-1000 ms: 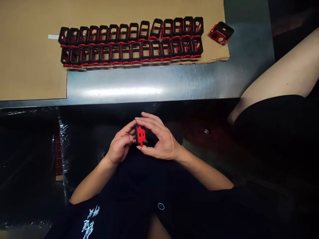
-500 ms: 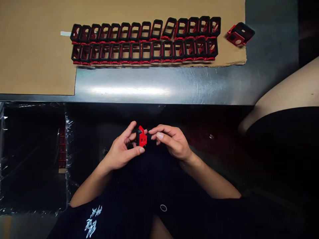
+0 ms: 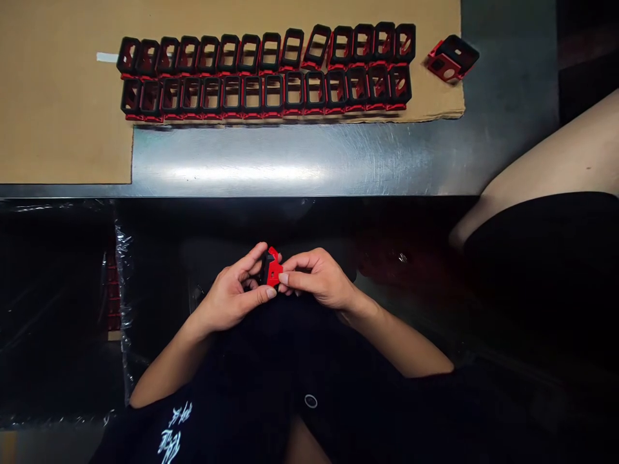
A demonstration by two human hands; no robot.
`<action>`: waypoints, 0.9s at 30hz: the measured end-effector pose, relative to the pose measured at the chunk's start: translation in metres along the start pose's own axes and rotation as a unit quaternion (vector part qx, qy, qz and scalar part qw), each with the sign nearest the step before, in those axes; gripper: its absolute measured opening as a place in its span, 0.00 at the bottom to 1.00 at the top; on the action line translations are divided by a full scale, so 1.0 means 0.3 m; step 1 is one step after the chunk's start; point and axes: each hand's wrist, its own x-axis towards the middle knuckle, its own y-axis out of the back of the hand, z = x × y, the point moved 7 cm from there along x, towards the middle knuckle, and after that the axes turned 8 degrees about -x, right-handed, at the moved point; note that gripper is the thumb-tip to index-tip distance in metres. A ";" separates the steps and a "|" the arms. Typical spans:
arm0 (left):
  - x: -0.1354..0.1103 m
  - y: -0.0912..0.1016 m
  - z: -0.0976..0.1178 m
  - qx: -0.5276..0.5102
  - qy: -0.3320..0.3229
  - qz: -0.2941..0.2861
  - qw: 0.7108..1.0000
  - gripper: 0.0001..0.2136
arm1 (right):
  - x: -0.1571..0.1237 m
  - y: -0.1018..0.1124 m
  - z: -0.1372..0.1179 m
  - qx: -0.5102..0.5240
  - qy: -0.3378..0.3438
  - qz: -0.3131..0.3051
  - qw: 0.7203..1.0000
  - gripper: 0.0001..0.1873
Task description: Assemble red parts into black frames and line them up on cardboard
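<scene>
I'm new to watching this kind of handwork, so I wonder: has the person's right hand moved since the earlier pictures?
Yes. Judged against the front edge of the steel table, the right hand has drawn back from that edge, toward the person's body.

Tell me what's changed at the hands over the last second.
The right hand moved back in from its spread position and closed on the red-and-black frame, which the left hand kept holding. The two rows of frames on the cardboard sheet stayed as they were.
</scene>
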 end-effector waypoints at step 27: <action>-0.024 0.007 0.077 0.126 -0.170 0.051 0.976 0.39 | -0.026 -0.020 -0.083 -0.211 0.200 0.061 0.955 0.07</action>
